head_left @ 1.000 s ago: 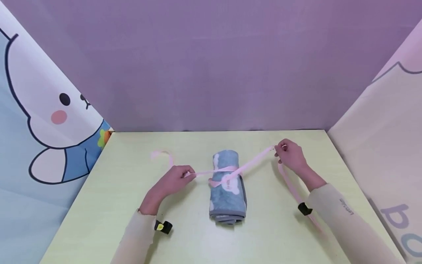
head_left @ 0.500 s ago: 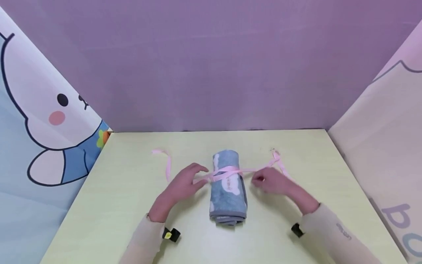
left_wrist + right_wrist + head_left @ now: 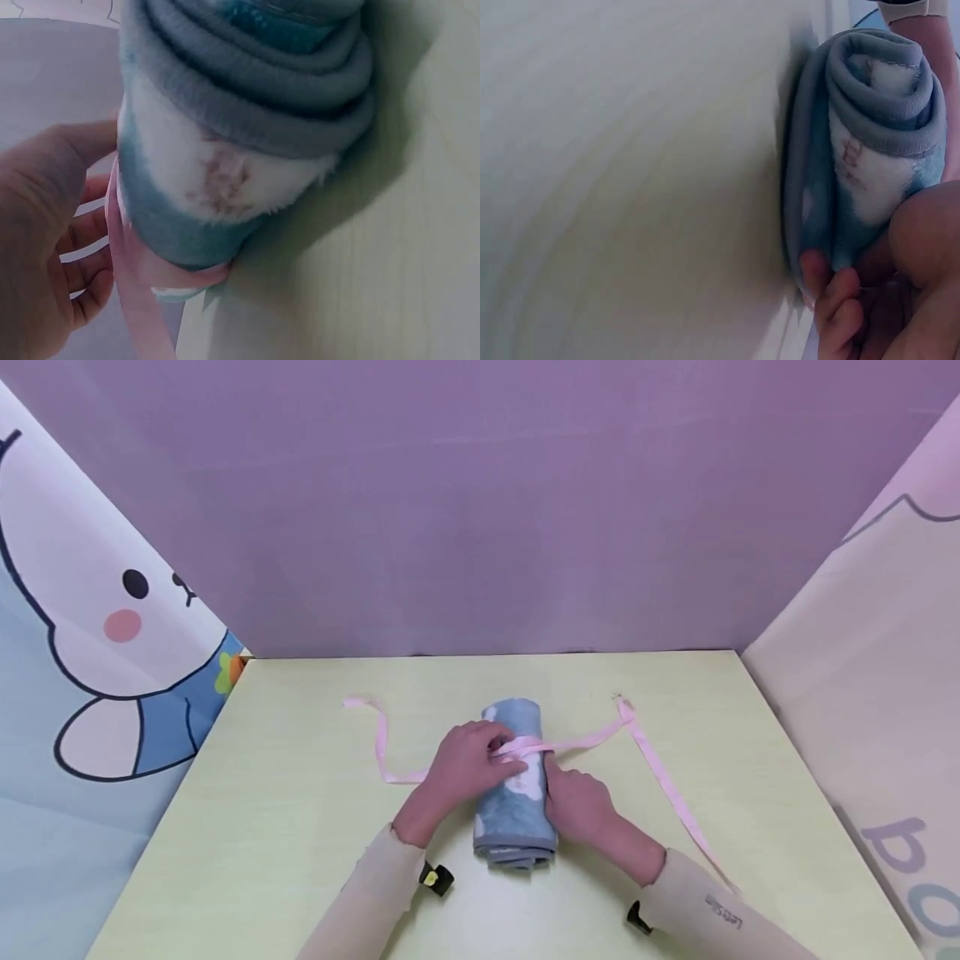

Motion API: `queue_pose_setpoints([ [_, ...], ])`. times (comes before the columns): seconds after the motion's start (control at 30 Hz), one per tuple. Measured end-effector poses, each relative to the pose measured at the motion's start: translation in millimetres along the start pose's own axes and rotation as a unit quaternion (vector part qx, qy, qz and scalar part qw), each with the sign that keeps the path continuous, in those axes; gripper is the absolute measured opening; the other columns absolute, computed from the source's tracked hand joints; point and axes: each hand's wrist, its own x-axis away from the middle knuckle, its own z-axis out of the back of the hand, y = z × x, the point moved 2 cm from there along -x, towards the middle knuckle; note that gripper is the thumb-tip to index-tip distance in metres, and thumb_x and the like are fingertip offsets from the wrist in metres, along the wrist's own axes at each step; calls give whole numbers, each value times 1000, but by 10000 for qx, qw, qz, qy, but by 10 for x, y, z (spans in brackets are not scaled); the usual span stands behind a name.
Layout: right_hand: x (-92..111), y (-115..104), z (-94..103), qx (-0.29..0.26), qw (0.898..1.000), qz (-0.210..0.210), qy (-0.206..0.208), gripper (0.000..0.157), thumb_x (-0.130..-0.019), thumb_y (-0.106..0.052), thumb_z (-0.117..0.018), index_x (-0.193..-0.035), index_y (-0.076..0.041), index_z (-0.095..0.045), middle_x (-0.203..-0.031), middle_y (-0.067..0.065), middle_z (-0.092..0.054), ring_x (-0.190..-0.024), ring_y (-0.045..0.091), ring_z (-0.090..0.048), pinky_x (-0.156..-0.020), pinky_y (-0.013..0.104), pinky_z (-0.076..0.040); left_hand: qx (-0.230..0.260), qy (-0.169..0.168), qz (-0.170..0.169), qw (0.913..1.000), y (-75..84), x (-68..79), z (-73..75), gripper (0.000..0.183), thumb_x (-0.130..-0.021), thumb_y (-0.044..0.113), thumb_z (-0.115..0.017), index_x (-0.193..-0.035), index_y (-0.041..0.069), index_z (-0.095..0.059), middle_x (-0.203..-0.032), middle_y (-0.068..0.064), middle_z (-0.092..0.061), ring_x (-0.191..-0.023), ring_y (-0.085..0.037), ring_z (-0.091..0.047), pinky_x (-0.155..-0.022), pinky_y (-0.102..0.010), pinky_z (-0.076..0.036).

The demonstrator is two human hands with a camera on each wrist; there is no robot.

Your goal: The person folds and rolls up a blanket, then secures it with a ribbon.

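Note:
A rolled blue-grey fleece blanket [image 3: 513, 822] with white bear patches lies on the table. A pink ribbon [image 3: 585, 742] crosses over itself on top of the roll. My left hand [image 3: 468, 762] rests at the roll's left side, thumb and fingers loosely bent beside the crossing. In the left wrist view its thumb touches the fleece, and the ribbon [image 3: 135, 300] hangs in front of the fingers. My right hand [image 3: 581, 802] is against the roll's right side. In the right wrist view its curled fingers [image 3: 840, 300] hold the blanket [image 3: 877, 180] low, near the table.
One ribbon tail [image 3: 382, 739] trails on the table to the left. The other bends at the back right and runs [image 3: 675, 789] toward the right forearm. A purple wall [image 3: 480, 510] stands behind the pale table [image 3: 300, 860], with printed cloth panels at both sides.
Both hands have come inward to the sides of the roll. The right hand has let go of its ribbon end, which now lies on the table. The ribbon crossing sits closer against the blanket.

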Motion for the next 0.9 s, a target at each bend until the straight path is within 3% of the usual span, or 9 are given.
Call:
queue_pose_setpoints([
  [0.13,0,-58,-3,-51,9994,-189,-288,59,-92,-14,-51,-145,6,-35,-59,7,-48,-47,23,-48,-38,38,-37,-293,173,-41,9994,12,-65,-35,17,-89,39,-71,-88,22,-71,-59,13,-44,-55,-6,-42,-52,-25,-35],
  [0.23,-1,-66,-21,0,9979,-346,-542,63,-94,-17,-51,-149,4,-29,-59,5,-47,-47,21,-46,-38,38,-36,-357,353,-18,9987,39,-114,-60,22,-92,35,-67,-73,23,-65,-54,14,-40,-52,-6,-41,-49,-24,-34],
  [0.33,-5,-50,-37,143,9972,-483,-546,65,-93,-18,-51,-151,1,-27,-60,5,-47,-47,21,-46,-39,38,-36,-301,433,157,9985,72,-168,-83,31,-91,32,-66,-63,23,-55,-50,12,-36,-48,-7,-39,-46,-25,-32],
  [0.43,2,-44,-42,339,9978,-484,-294,65,-93,-18,-53,-150,1,-29,-60,4,-47,-46,22,-46,-38,38,-35,-219,384,410,9982,94,-213,-106,34,-90,32,-65,-61,23,-52,-48,12,-35,-45,-6,-38,-45,-24,-32],
  [0.6,26,-75,-60,660,9969,-396,137,66,-91,-19,-55,-149,2,-30,-58,4,-46,-42,23,-45,-36,39,-34,-204,158,699,9972,118,-248,-114,34,-90,33,-66,-61,22,-52,-47,11,-35,-44,-8,-37,-45,-26,-32],
  [0.7,3,-78,-72,630,9969,-419,211,68,-91,-19,-55,-149,3,-27,-57,4,-46,-42,23,-45,-35,39,-34,-276,-163,840,9960,111,-264,-119,38,-90,37,-64,-58,22,-48,-46,11,-32,-44,-9,-35,-45,-27,-32],
  [0.8,-65,-49,-73,350,9980,-432,311,70,-91,-17,-54,-151,2,-23,-54,4,-44,-41,22,-45,-35,38,-34,-268,-522,916,9941,89,-285,-125,42,-91,39,-61,-57,20,-44,-47,9,-30,-44,-11,-34,-45,-28,-30],
  [0.9,-141,3,-58,-257,9979,-440,410,73,-90,-14,-54,-153,0,-20,-51,4,-42,-40,21,-43,-34,37,-32,-62,-844,983,9915,56,-285,-122,42,-93,40,-59,-60,20,-44,-48,8,-32,-44,-11,-36,-45,-27,-31],
])
